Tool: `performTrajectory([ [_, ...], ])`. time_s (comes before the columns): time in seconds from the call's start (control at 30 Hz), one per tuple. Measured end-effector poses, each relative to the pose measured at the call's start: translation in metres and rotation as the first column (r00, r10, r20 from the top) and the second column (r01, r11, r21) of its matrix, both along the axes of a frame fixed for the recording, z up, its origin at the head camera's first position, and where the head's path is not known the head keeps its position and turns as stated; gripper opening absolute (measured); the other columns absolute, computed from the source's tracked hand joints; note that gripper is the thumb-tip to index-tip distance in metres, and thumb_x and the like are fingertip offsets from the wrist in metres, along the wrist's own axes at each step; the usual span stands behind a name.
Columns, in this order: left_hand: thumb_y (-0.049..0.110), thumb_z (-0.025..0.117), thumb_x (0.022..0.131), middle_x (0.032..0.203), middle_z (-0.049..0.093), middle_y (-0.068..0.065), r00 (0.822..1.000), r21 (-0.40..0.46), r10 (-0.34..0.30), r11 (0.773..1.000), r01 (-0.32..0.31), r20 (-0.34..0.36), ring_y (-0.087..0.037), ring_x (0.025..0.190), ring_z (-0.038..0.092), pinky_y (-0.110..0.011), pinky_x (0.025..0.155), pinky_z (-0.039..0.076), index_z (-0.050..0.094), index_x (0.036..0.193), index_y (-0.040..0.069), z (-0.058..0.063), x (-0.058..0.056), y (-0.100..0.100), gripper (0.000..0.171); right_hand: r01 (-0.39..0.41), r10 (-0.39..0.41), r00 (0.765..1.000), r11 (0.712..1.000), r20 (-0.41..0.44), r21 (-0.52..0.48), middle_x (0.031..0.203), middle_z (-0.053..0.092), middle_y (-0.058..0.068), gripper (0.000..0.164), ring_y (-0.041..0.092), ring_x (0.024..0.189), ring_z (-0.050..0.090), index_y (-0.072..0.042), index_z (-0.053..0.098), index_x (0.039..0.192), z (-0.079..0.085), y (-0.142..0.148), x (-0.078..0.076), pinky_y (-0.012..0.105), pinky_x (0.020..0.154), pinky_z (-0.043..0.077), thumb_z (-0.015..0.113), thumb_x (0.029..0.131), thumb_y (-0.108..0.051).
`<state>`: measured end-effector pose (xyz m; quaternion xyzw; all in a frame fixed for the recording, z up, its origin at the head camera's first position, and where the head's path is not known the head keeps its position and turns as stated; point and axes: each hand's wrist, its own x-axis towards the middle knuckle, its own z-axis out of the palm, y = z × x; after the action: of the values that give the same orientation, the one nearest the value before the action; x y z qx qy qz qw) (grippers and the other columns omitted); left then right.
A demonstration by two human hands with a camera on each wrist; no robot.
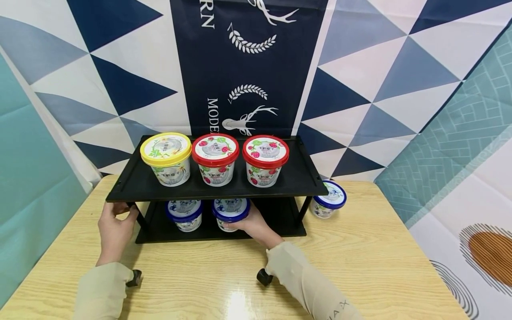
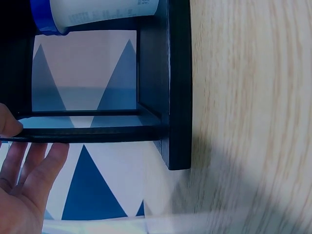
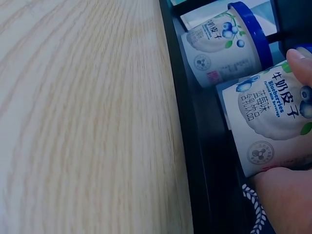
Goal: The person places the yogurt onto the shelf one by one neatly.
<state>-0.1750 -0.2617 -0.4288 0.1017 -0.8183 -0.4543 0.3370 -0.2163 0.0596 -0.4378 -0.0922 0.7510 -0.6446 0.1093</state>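
Observation:
A black two-tier shelf rack [image 1: 298, 166] stands on the wooden table. At its left front, my left hand [image 1: 116, 231] pinches the post under the upper shelf; in the left wrist view, thumb and fingers lie on opposite sides of the black bar [image 2: 92, 134]. My right hand [image 1: 256, 226] reaches onto the lower tier and grips a blue-lidded tub [image 1: 231, 210] by its side. In the right wrist view that tub [image 3: 265, 117] carries a blueberry print. Left of it on the same tier sits a second blue-lidded tub [image 1: 185, 215].
On the upper shelf stand a yellow-lidded tub [image 1: 170, 173] and two red-lidded tubs, one in the middle [image 1: 216, 171] and one to its right [image 1: 264, 173]. Another blue-lidded tub [image 1: 329, 198] sits on the table [image 1: 384, 249] beyond the rack's right end. Patterned cloth [image 1: 352, 89] hangs behind.

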Motion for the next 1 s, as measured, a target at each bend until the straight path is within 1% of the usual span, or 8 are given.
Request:
performTrajectory([
  [0.17,0.0,0.059,0.084,0.082,0.046,0.026,1.0,0.001,0.002,1.0,-0.002,0.001,0.016,0.076,0.045,-0.012,0.074,0.037,0.055,0.111,0.005,-0.001,0.0,0.0,0.028,-0.019,0.019,1.0,1.0,-0.015,0.013,0.136,0.046,0.016,0.092,0.031,0.124,0.047,-0.008,0.026,0.144,0.019,-0.004,0.011,0.043,0.105,0.039,0.08,0.07,-0.005],
  [0.23,0.0,0.059,0.084,0.082,0.046,0.026,1.0,0.001,0.004,1.0,-0.004,0.001,0.016,0.076,0.045,-0.012,0.074,0.037,0.055,0.111,0.005,-0.001,0.0,0.0,0.028,-0.021,0.021,0.999,1.0,-0.024,0.02,0.136,0.046,0.016,0.091,0.031,0.124,0.047,-0.007,0.025,0.144,0.024,-0.006,0.013,0.043,0.105,0.04,0.08,0.07,-0.005],
  [0.33,0.0,0.059,0.084,0.083,0.045,0.026,1.0,0.0,0.006,1.0,-0.006,0.0,0.016,0.077,0.045,-0.012,0.074,0.037,0.055,0.111,0.005,-0.001,0.0,0.0,0.028,-0.019,0.019,1.0,1.0,-0.022,0.022,0.138,0.044,0.015,0.093,0.031,0.125,0.046,-0.009,0.024,0.145,0.016,-0.008,0.008,0.043,0.106,0.039,0.08,0.07,-0.006],
  [0.47,0.0,0.059,0.084,0.083,0.045,0.025,1.0,0.003,0.004,1.0,-0.004,0.003,0.015,0.077,0.045,-0.012,0.074,0.037,0.054,0.111,0.005,-0.001,0.0,0.0,0.029,-0.014,0.014,1.0,1.0,-0.021,0.009,0.139,0.044,0.013,0.096,0.029,0.126,0.045,-0.013,0.024,0.145,0.0,-0.011,-0.001,0.043,0.106,0.038,0.081,0.069,-0.006],
  [0.5,0.0,0.06,0.084,0.083,0.045,0.026,1.0,0.003,0.004,1.0,-0.004,0.004,0.015,0.077,0.045,-0.013,0.074,0.037,0.054,0.112,0.005,-0.001,0.0,0.0,0.029,-0.013,0.014,1.0,1.0,-0.027,0.007,0.138,0.044,0.012,0.096,0.029,0.126,0.046,-0.014,0.024,0.145,-0.002,-0.011,-0.001,0.043,0.106,0.039,0.082,0.069,-0.007],
  [0.67,-0.001,0.059,0.084,0.084,0.045,0.025,1.0,0.007,-0.004,1.0,0.004,0.001,0.013,0.078,0.046,-0.019,0.075,0.04,0.054,0.113,0.005,0.0,0.0,0.001,0.03,-0.003,0.003,1.0,1.0,-0.031,-0.002,0.136,0.046,0.01,0.094,0.027,0.124,0.047,-0.017,0.027,0.144,-0.005,-0.014,0.001,0.041,0.106,0.039,0.082,0.069,-0.01],
  [0.73,-0.001,0.059,0.084,0.084,0.046,0.025,1.0,0.006,-0.005,1.0,0.005,-0.002,0.012,0.078,0.046,-0.02,0.076,0.04,0.054,0.113,0.005,0.0,0.0,0.001,0.03,0.002,-0.002,0.999,1.0,-0.032,-0.006,0.136,0.046,0.011,0.094,0.027,0.124,0.047,-0.016,0.027,0.144,-0.004,-0.015,0.002,0.042,0.106,0.039,0.082,0.068,-0.01],
  [1.0,-0.001,0.059,0.084,0.085,0.046,0.025,1.0,0.007,-0.001,1.0,0.001,0.002,0.013,0.079,0.047,-0.02,0.076,0.041,0.054,0.114,0.005,0.0,0.0,0.0,0.031,0.014,-0.015,0.999,1.0,-0.03,-0.023,0.135,0.047,0.01,0.093,0.026,0.123,0.047,-0.016,0.029,0.143,-0.007,-0.022,0.001,0.04,0.105,0.04,0.082,0.068,-0.007],
])
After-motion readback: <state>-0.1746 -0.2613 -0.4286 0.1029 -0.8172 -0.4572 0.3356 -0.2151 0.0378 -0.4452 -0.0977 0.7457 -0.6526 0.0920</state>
